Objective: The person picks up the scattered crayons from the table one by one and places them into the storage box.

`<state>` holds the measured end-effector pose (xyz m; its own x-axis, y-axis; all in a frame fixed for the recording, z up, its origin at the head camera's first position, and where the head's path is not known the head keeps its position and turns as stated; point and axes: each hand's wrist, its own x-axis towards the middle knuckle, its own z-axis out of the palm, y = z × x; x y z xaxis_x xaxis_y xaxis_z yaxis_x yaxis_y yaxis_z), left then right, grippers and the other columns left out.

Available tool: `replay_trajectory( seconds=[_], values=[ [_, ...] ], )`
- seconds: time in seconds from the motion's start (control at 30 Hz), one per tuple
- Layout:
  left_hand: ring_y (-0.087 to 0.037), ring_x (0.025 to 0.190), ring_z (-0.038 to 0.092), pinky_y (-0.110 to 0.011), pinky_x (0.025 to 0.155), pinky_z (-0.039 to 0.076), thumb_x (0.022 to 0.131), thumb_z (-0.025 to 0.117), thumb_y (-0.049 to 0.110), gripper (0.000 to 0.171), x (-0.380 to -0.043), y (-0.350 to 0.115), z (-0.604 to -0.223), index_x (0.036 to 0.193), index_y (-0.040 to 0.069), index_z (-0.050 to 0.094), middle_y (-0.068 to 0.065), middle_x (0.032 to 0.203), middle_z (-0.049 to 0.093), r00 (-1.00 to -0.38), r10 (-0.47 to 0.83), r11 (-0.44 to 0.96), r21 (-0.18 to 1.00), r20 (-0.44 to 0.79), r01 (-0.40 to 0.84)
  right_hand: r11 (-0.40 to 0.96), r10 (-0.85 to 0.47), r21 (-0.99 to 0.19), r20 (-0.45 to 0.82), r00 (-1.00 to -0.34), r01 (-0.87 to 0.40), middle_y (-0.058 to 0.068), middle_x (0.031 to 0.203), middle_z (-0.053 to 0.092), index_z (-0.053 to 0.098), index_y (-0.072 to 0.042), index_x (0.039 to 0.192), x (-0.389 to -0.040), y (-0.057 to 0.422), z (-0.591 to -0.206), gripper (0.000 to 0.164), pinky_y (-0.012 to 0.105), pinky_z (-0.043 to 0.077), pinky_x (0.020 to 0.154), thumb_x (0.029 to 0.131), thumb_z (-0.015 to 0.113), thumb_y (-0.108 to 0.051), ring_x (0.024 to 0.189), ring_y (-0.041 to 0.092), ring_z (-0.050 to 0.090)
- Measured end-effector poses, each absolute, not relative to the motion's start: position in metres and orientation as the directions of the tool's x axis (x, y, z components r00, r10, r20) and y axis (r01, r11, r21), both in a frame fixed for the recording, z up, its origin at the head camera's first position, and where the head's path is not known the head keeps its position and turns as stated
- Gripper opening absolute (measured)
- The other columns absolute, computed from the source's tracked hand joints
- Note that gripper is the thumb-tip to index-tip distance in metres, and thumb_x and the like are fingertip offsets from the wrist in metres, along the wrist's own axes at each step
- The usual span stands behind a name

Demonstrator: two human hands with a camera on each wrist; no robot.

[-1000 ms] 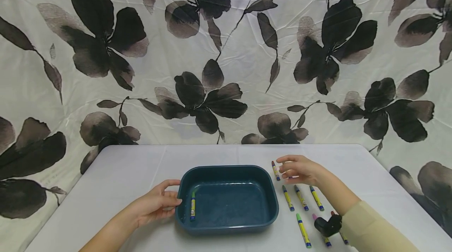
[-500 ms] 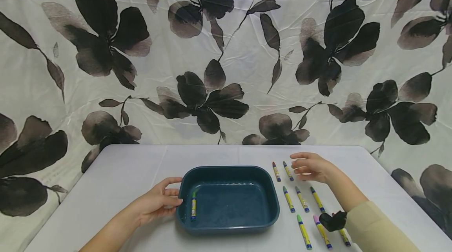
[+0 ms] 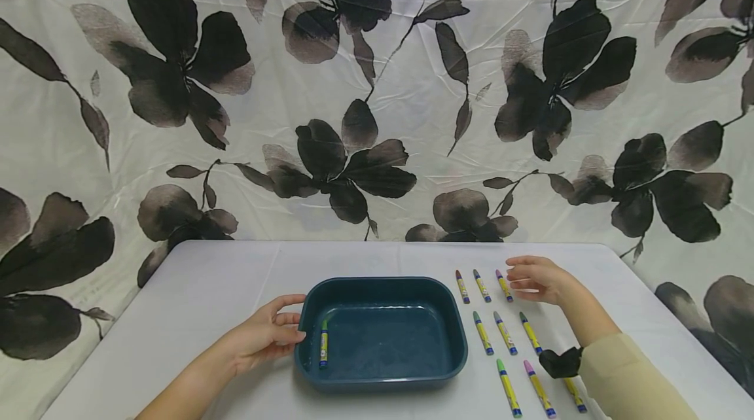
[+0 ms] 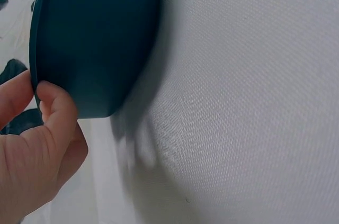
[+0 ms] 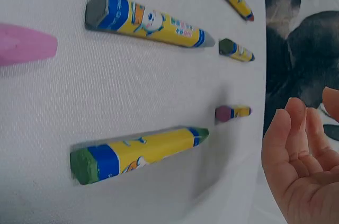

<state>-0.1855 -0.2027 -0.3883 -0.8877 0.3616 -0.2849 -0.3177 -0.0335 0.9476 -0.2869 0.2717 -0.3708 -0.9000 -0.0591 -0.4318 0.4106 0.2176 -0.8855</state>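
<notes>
In the head view a dark teal plastic tub [image 3: 389, 348] stands on the white table. One green crayon [image 3: 323, 345] lies inside near its left wall. My left hand [image 3: 262, 338] holds the tub's left rim, pinched between thumb and fingers in the left wrist view [image 4: 45, 139]. At the table's far right, my right hand [image 3: 538, 280] has loosely bent fingers with nothing in them. Closest to its fingertips lies a pink crayon [image 3: 504, 285], beside a dark-tipped crayon [image 3: 482, 286] and a red-brown crayon [image 3: 462, 287].
A middle row has a green crayon [image 3: 483, 333], a grey crayon [image 3: 505, 333] and a dark green crayon [image 3: 530, 333]. The nearest row includes a light green crayon [image 3: 508, 388] and a pink crayon [image 3: 539, 389]. A floral cloth [image 3: 353, 80] hangs behind the table.
My right hand has moved rightward along the far row of crayons, uncovering the dark-tipped one and then the pink one. My left hand stays at the tub's rim.
</notes>
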Motion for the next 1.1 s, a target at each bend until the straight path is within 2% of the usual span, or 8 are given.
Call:
replay_trajectory(
  seconds=[0.1, 0.3, 0.53, 0.8, 0.93, 1.1],
  values=[
    [-0.015, 0.083, 0.055, -0.026, 0.071, 0.050, 0.082, 0.059, -0.010, 0.079, -0.185, -0.203, -0.388, 0.144, -0.001, 0.012, -0.011, 0.104, 0.047, -0.889, 0.359, -0.037, 0.948, -0.284, -0.317, 0.224, -0.035, -0.877, -0.443, -0.896, 0.425, 0.010, 0.100, 0.061, 0.034, 0.005, 0.135, -0.288, 0.276, -0.373, 0.048, 0.030, 0.052, 0.072, 0.093, 0.052, -0.009, 0.078, 0.016, 0.058],
    [-0.015, 0.083, 0.055, -0.026, 0.071, 0.050, 0.082, 0.060, -0.010, 0.078, -0.185, -0.203, -0.389, 0.143, -0.001, 0.013, -0.011, 0.105, 0.047, -0.890, 0.350, -0.038, 0.945, -0.292, -0.325, 0.189, -0.017, -0.876, -0.455, -0.890, 0.444, 0.004, 0.088, 0.062, 0.037, 0.006, 0.132, -0.289, 0.279, -0.381, 0.046, 0.028, 0.052, 0.070, 0.091, 0.054, -0.007, 0.073, 0.014, 0.057],
    [-0.015, 0.083, 0.055, -0.026, 0.071, 0.049, 0.082, 0.059, -0.011, 0.078, -0.185, -0.203, -0.389, 0.144, -0.001, 0.012, -0.011, 0.106, 0.047, -0.890, 0.360, -0.053, 0.946, -0.281, -0.320, 0.205, 0.013, -0.864, -0.468, -0.883, 0.461, 0.004, 0.083, 0.061, 0.041, 0.005, 0.128, -0.290, 0.279, -0.393, 0.043, 0.026, 0.051, 0.067, 0.089, 0.057, -0.005, 0.070, 0.015, 0.056],
    [-0.015, 0.083, 0.055, -0.026, 0.071, 0.049, 0.081, 0.059, -0.010, 0.079, -0.187, -0.204, -0.388, 0.144, -0.001, 0.012, -0.011, 0.104, 0.047, -0.888, 0.360, -0.053, 0.943, -0.287, -0.327, 0.378, 0.091, -0.809, -0.451, -0.888, 0.450, 0.006, 0.081, 0.060, 0.046, 0.007, 0.123, -0.296, 0.274, -0.398, 0.039, 0.024, 0.049, 0.063, 0.090, 0.058, -0.008, 0.067, 0.014, 0.055],
    [-0.015, 0.083, 0.055, -0.026, 0.071, 0.049, 0.081, 0.060, -0.009, 0.079, -0.187, -0.204, -0.388, 0.144, -0.001, 0.012, -0.011, 0.105, 0.047, -0.884, 0.367, -0.048, 0.943, -0.290, -0.329, 0.432, 0.131, -0.782, -0.438, -0.889, 0.449, 0.007, 0.083, 0.060, 0.049, 0.007, 0.120, -0.301, 0.269, -0.401, 0.037, 0.023, 0.048, 0.060, 0.088, 0.059, -0.008, 0.064, 0.013, 0.054],
    [-0.016, 0.084, 0.055, -0.027, 0.072, 0.049, 0.082, 0.060, -0.009, 0.079, -0.187, -0.204, -0.388, 0.144, -0.001, 0.012, -0.014, 0.108, 0.046, -0.882, 0.371, -0.040, 0.944, -0.291, -0.328, 0.468, 0.197, -0.762, -0.403, -0.894, 0.447, 0.006, 0.077, 0.056, 0.052, 0.006, 0.113, -0.308, 0.261, -0.408, 0.033, 0.022, 0.046, 0.054, 0.084, 0.062, -0.006, 0.059, 0.013, 0.051]
  ],
)
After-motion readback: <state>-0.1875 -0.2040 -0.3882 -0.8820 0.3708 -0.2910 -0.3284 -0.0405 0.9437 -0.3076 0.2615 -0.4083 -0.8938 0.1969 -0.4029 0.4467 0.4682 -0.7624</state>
